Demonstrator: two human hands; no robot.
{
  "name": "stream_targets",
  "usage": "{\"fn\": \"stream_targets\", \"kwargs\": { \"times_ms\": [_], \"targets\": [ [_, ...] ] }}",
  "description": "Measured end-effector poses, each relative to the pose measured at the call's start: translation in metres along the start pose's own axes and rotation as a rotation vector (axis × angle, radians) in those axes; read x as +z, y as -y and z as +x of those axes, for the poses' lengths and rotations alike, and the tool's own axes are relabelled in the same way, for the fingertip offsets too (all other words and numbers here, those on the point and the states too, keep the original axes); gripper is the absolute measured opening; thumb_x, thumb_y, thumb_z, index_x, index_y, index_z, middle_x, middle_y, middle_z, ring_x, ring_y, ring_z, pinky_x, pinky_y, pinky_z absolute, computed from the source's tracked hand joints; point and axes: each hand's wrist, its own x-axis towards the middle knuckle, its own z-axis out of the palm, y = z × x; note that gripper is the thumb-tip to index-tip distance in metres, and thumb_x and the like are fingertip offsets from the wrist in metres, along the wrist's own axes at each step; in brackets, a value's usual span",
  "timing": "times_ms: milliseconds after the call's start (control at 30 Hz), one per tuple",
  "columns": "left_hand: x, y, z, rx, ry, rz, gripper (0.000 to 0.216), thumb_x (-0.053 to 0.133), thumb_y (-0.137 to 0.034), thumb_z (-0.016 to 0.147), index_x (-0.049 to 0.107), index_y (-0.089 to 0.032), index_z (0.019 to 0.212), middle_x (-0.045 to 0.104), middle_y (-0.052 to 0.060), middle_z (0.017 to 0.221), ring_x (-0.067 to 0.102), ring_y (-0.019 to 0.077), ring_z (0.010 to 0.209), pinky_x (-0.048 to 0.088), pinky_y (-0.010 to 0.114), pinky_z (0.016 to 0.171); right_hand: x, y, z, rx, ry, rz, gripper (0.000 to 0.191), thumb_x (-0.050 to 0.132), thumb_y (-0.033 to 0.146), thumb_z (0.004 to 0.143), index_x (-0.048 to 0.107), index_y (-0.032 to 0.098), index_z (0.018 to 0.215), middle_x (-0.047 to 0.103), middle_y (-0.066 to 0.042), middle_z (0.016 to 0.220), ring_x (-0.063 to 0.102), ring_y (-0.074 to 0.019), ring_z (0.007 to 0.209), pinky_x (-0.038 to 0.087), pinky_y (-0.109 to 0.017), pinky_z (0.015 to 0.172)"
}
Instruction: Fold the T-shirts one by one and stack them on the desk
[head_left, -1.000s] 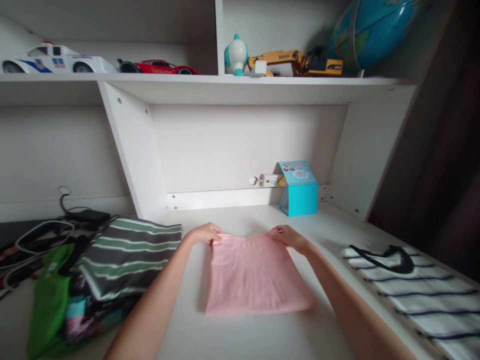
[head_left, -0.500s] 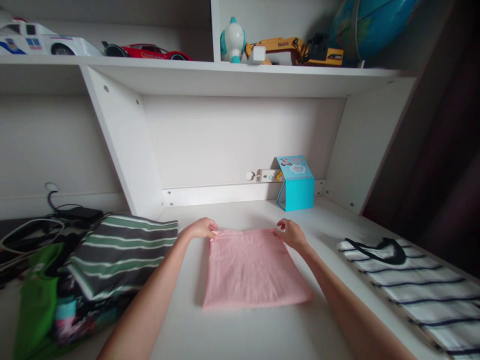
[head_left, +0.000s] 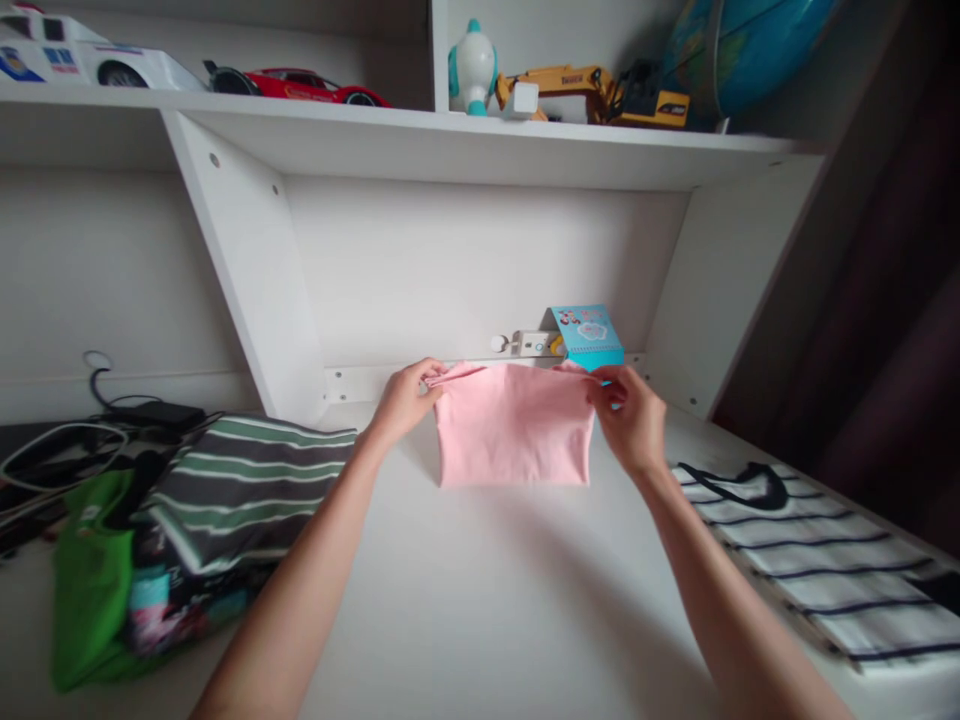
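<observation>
A folded pink garment (head_left: 514,430), probably a shirt, hangs stretched between my hands above the white desk (head_left: 480,600). My left hand (head_left: 409,400) pinches its upper left corner between thumb and fingers. At the upper right corner, my right hand (head_left: 630,415) grips the cloth the same way. The garment's top edge shows layered folds near both corners. Its lower edge is straight and appears raised off the desk, with a shadow below. The pink cloth hides part of the back rail.
Striped grey-green clothing (head_left: 262,480) lies over a green garment (head_left: 94,580) on the left, near cables (head_left: 67,450). A striped white shirt (head_left: 817,550) lies at right. Behind stand a blue desk calendar (head_left: 592,335) and a socket (head_left: 534,344). Toys line the shelf (head_left: 510,150) above.
Both hands have lifted the pink garment from lying flat on the desk to hanging upright. It has moved up and now covers the calendar's lower part.
</observation>
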Motion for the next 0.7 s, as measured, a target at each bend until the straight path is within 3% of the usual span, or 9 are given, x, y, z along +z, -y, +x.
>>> {"fn": "stream_targets", "kwargs": {
  "times_ms": [67,133,267,300,367,467,600,700],
  "targets": [
    [-0.012,-0.007,0.001,0.03,0.018,-0.061,0.031,0.053,-0.025,0.074,0.057,-0.018,0.105,0.062,0.002,0.092,0.056,0.0162,0.087,0.039,0.023,0.079,-0.028,0.024,-0.014,-0.122,-0.15,0.038,0.017,0.048,0.033,0.083,0.052,0.019,0.093,0.057,0.0,0.078,0.052,-0.011,0.063,0.042,-0.022,0.061],
    [-0.019,-0.003,-0.001,0.023,0.189,-0.071,0.028,0.054,-0.028,0.074,0.061,-0.016,0.098,0.063,0.002,0.089,0.056,0.0175,0.086,0.039,0.023,0.079,-0.051,0.045,-0.04,-0.245,-0.123,0.053,0.012,0.053,0.029,0.082,0.054,0.021,0.089,0.054,0.002,0.072,0.049,-0.0093,0.057,0.041,-0.021,0.058],
    [-0.019,0.015,-0.008,-0.211,0.655,0.139,0.031,0.064,-0.02,0.061,0.065,-0.018,0.091,0.066,0.003,0.09,0.059,0.0196,0.083,0.041,0.022,0.074,-0.077,0.063,-0.093,-0.333,0.514,0.113,0.011,0.048,0.024,0.086,0.055,0.024,0.093,0.059,0.0,0.086,0.054,-0.0077,0.061,0.044,-0.019,0.058],
    [-0.016,0.016,-0.009,-0.276,0.715,0.206,0.037,0.065,-0.018,0.058,0.065,-0.018,0.096,0.066,0.005,0.094,0.06,0.0207,0.085,0.041,0.023,0.075,-0.078,0.062,-0.101,-0.309,0.61,0.129,0.012,0.046,0.025,0.087,0.056,0.024,0.093,0.06,0.0,0.089,0.056,-0.0084,0.065,0.045,-0.019,0.059],
    [-0.007,0.005,-0.012,-0.305,0.748,0.249,0.045,0.065,-0.02,0.061,0.062,-0.016,0.106,0.064,0.008,0.103,0.059,0.023,0.092,0.04,0.025,0.078,-0.074,0.049,-0.108,-0.237,0.62,0.125,0.016,0.042,0.027,0.089,0.058,0.024,0.092,0.06,-0.002,0.093,0.058,-0.0109,0.074,0.047,-0.021,0.063],
    [0.016,-0.034,-0.024,-0.123,0.749,0.089,0.04,0.055,-0.029,0.075,0.058,-0.015,0.112,0.06,0.009,0.113,0.056,0.0231,0.101,0.038,0.026,0.085,-0.056,0.015,-0.107,-0.193,0.553,0.015,0.023,0.039,0.028,0.089,0.06,0.023,0.097,0.059,-0.006,0.107,0.057,-0.016,0.095,0.046,-0.029,0.082],
    [0.055,-0.09,-0.063,0.172,0.825,-0.017,0.032,0.049,-0.029,0.081,0.059,-0.02,0.11,0.061,0.007,0.111,0.055,0.0222,0.101,0.039,0.027,0.085,-0.03,-0.031,-0.108,-0.211,0.716,-0.175,0.034,0.038,0.026,0.088,0.054,0.021,0.117,0.049,-0.008,0.127,0.042,-0.0199,0.119,0.035,-0.038,0.099],
    [0.067,-0.108,-0.097,0.255,0.874,0.024,0.03,0.046,-0.03,0.084,0.058,-0.021,0.109,0.06,0.009,0.11,0.057,0.0231,0.096,0.04,0.029,0.08,-0.024,-0.046,-0.115,-0.213,0.774,-0.22,0.038,0.036,0.025,0.088,0.048,0.018,0.124,0.049,-0.009,0.128,0.039,-0.0212,0.122,0.033,-0.04,0.1]
  ]
}}
